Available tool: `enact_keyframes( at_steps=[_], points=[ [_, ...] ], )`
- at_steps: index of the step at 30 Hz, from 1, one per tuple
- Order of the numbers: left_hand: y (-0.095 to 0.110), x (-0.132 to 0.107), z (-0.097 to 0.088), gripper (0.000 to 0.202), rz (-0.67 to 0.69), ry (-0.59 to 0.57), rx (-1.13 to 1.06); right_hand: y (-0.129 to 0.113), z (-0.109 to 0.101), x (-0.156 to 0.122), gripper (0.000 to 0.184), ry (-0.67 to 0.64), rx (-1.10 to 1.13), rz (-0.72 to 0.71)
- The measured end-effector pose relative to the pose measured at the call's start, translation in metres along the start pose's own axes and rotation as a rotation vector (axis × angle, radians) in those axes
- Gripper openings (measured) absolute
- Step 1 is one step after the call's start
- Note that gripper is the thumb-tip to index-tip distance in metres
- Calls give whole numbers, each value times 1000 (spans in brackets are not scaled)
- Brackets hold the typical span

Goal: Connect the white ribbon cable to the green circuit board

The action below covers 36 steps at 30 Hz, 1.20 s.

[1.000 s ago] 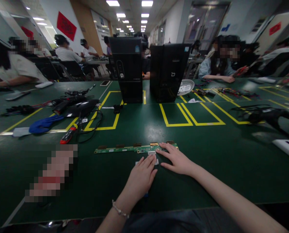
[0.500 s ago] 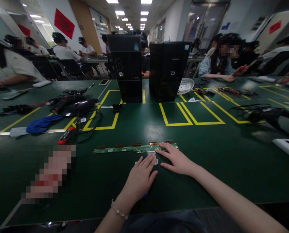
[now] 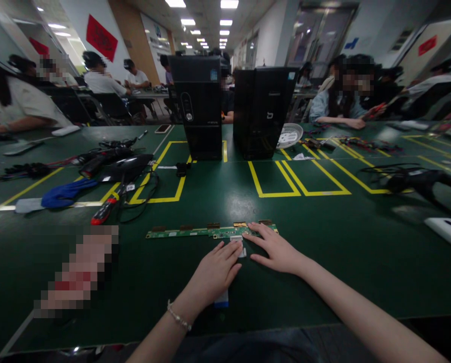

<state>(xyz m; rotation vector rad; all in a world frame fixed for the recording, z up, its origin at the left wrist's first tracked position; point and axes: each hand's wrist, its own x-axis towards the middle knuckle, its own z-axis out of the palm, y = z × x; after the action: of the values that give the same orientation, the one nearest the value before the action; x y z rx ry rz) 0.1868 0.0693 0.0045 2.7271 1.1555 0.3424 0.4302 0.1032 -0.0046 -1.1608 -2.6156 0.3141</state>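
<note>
A long narrow green circuit board lies flat on the green table mat in front of me. My right hand rests flat, fingers spread, its fingertips on the board's right end. My left hand lies palm down with fingers stretched over a flat ribbon cable, whose blue end shows below the palm. The cable's white end meets the board's connector at my left fingertips. A bead bracelet is on my left wrist.
Two black computer towers stand behind the board. Tools, cables, a blue cloth and a red-handled screwdriver lie at left. A white basket and a black device sit at right. Other people sit around.
My left hand has slid slightly left and back toward me, so the cable's blue end now shows below the palm. The right hand stays on the board.
</note>
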Motion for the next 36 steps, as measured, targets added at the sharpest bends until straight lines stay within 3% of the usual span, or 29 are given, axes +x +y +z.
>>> enact_keyframes(
  at_steps=[4, 13, 18, 22, 28, 36],
  points=[
    [2, 0, -1, 43, 2, -3, 7, -1, -1, 0, 59, 1, -5, 3],
    [3, 4, -5, 43, 43, 114, -11, -2, 2, 0, 59, -3, -17, 10],
    [-13, -2, -22, 41, -62, 241, 24, -2, 0, 2, 55, 3, -2, 25],
    [-29, -25, -29, 35, -161, 237, 24, -1, -3, 3, 52, -9, 11, 46],
    [-37, -57, -11, 32, -246, 202, 53, 0, -4, 3, 55, 0, 15, 36],
    [-37, -58, -5, 33, -289, 195, 34, 1, -10, 3, 46, 38, -8, 11]
  ],
)
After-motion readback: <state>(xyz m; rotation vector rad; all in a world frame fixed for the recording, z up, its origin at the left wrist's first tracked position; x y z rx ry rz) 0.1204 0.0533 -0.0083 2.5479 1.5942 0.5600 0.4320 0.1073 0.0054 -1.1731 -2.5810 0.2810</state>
